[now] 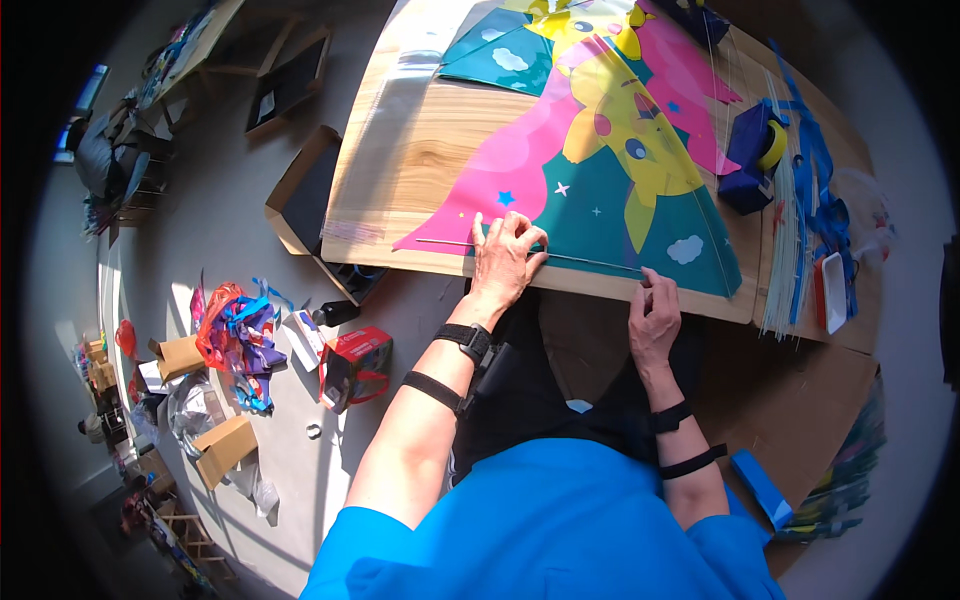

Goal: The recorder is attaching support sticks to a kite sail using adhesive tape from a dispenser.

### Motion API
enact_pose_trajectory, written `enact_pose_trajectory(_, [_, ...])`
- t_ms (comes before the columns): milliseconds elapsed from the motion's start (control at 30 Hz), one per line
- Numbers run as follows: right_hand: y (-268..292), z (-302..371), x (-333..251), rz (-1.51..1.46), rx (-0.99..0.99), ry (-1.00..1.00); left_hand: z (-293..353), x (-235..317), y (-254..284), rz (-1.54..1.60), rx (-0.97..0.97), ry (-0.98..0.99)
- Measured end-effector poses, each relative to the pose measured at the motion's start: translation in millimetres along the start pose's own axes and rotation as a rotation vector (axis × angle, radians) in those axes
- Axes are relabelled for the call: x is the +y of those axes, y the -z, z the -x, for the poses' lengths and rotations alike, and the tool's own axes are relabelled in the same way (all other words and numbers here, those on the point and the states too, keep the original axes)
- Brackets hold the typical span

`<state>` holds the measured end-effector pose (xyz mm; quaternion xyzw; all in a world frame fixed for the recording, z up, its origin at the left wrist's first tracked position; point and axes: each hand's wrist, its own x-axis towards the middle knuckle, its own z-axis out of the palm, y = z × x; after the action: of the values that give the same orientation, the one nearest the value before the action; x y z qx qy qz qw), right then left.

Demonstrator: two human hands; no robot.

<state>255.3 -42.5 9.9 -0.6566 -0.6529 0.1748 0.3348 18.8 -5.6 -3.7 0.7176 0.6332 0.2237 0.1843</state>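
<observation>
A printed kite in pink, teal and yellow, with a cartoon figure, lies on the wooden table, its long edge along the table's near side. Along that edge runs a thin kite rod; its bare left end shows over the pink corner. My left hand is closed in a pinch on the rod near its middle. At the rod's right stretch, my right hand has its fingers curled together at the kite's edge, thumb and forefinger on the rod. The exact contact under the right fingertips is hard to see.
More kites lie farther back on the table. At right are a tape dispenser, pale rods, blue ribbons and a red-and-white tray. Boxes, a red bag and coloured fabric sit on the floor at left.
</observation>
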Motion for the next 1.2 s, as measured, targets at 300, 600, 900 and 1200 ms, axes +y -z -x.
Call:
enact_pose_trajectory(300, [-51,-39,-44,0.157,-0.144,0.438,-2,2,5,-0.020,-0.010,-0.020])
enact_pose_trajectory(600, [-7,-37,1,0.143,-0.009,0.168,-2,2,4,-0.025,-0.017,-0.025])
enact_pose_trajectory(900, [20,-37,52,-0.020,-0.112,-0.062,-2,1,3,-0.013,-0.012,-0.016])
enact_pose_trajectory(1200, [14,-40,57,0.022,-0.068,-0.028,-2,-1,1,-0.017,0.001,-0.022])
